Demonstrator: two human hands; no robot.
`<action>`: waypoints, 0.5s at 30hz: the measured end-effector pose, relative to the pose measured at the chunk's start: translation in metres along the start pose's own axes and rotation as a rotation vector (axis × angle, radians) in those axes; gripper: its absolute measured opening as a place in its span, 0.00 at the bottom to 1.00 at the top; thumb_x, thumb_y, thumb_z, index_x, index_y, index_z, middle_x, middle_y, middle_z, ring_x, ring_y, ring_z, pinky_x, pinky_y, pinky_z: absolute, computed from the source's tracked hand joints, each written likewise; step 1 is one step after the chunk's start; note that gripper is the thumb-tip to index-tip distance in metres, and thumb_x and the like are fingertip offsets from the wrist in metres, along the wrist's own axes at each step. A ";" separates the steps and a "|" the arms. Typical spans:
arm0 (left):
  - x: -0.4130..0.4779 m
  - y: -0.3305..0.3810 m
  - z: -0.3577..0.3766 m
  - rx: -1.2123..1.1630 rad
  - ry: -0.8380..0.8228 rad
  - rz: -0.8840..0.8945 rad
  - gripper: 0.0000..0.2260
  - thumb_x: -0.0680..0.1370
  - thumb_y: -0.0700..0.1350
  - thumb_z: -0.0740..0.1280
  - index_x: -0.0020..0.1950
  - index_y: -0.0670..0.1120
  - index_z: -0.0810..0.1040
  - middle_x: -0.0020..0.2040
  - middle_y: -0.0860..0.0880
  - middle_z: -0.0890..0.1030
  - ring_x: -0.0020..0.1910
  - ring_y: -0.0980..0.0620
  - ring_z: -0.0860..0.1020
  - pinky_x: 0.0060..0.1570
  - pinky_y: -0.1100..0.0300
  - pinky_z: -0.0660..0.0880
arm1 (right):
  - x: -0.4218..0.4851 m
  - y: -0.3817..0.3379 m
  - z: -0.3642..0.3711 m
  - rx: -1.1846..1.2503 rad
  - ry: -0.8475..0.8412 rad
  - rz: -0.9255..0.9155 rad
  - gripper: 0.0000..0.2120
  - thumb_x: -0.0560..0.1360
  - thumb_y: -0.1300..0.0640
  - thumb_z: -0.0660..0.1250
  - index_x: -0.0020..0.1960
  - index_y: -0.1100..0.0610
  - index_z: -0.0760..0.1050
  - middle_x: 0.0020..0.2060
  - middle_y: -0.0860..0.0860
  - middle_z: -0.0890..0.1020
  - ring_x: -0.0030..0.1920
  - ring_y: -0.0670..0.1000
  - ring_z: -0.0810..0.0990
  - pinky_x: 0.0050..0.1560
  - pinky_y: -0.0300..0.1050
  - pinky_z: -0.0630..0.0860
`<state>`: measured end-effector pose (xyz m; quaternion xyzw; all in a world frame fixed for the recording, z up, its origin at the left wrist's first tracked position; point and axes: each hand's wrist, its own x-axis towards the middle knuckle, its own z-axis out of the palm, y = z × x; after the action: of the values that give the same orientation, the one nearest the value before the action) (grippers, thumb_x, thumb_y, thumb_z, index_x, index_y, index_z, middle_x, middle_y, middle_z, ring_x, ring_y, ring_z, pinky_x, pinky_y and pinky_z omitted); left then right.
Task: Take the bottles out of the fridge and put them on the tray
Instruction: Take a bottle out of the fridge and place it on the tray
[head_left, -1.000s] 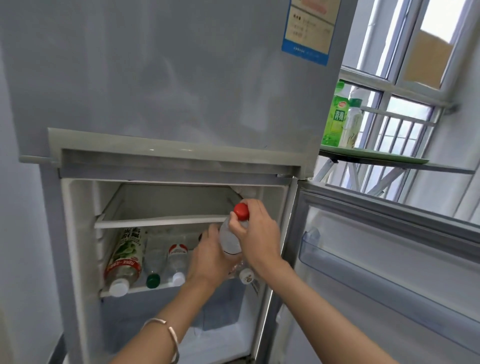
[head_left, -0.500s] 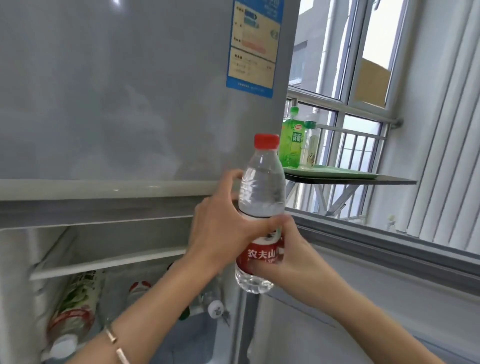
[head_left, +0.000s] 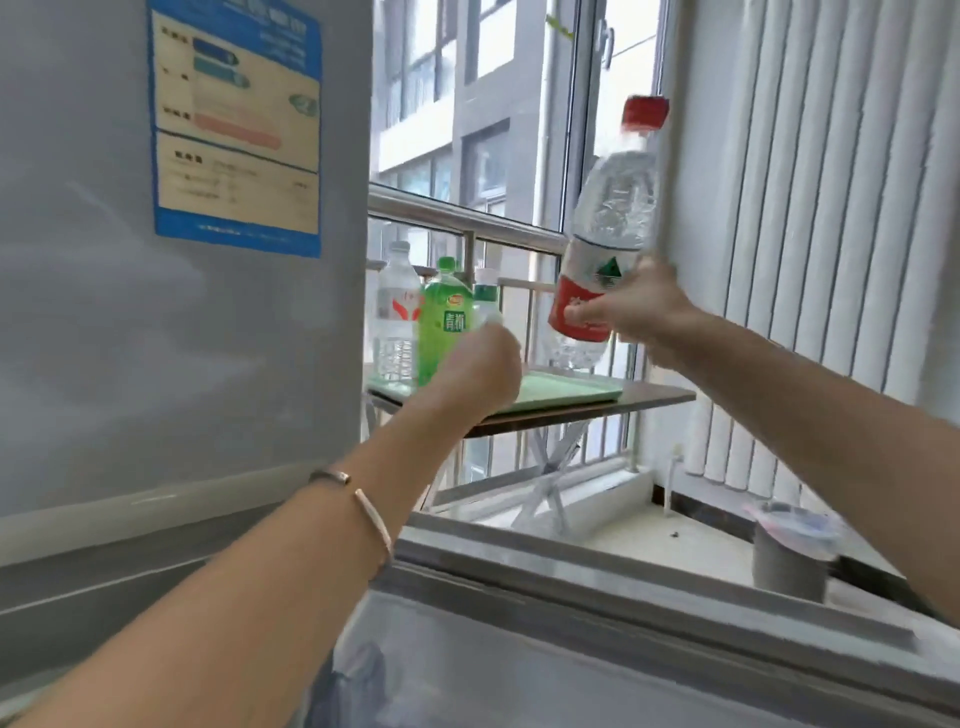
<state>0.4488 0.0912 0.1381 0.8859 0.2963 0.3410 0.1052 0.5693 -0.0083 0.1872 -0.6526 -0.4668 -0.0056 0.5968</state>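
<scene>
Fridge (head_left: 156, 338): grey door fills the left of frame; its edge borders the route.
Counter (head_left: 649, 400): folding, centre frame, by the window rail.
Tray (head_left: 571, 389): green, on the counter. Three bottles (head_left: 444, 322) crowd its left end; the right half is free.
Water bottle (head_left: 613, 218): red-capped, tilted, in the air above the tray's right end.
Right hand (head_left: 639, 312): wrapped round its label.
Left hand (head_left: 483, 364): curled, blurred; contents unclear.
Advice: straighten the bottle and lower it onto the free half.

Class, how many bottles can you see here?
4. Three stand on the green tray: a clear water bottle, a green tea bottle and a small bottle partly behind the left hand. The right hand holds a red-capped water bottle. More may be hidden.
</scene>
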 end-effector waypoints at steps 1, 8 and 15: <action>0.012 -0.009 0.014 0.066 -0.054 -0.041 0.12 0.81 0.37 0.57 0.60 0.37 0.76 0.58 0.39 0.80 0.51 0.43 0.79 0.49 0.54 0.77 | 0.023 0.012 0.001 -0.012 0.029 0.026 0.32 0.65 0.67 0.77 0.64 0.61 0.66 0.48 0.51 0.77 0.55 0.53 0.76 0.53 0.45 0.76; 0.059 -0.048 0.059 0.180 -0.230 -0.213 0.18 0.77 0.33 0.57 0.64 0.40 0.76 0.61 0.42 0.79 0.58 0.43 0.78 0.59 0.53 0.76 | 0.141 0.102 0.055 -0.086 -0.015 0.203 0.45 0.66 0.64 0.77 0.72 0.58 0.52 0.65 0.58 0.70 0.66 0.60 0.71 0.68 0.55 0.70; 0.096 -0.064 0.072 0.165 -0.280 -0.260 0.14 0.77 0.34 0.61 0.61 0.41 0.78 0.56 0.44 0.82 0.52 0.45 0.81 0.55 0.52 0.79 | 0.220 0.172 0.116 -0.127 -0.080 0.279 0.38 0.68 0.66 0.75 0.73 0.58 0.61 0.67 0.58 0.71 0.52 0.54 0.76 0.44 0.39 0.74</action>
<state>0.5249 0.2006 0.1113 0.8845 0.4178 0.1725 0.1154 0.7350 0.2405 0.1451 -0.7471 -0.3940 0.0740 0.5302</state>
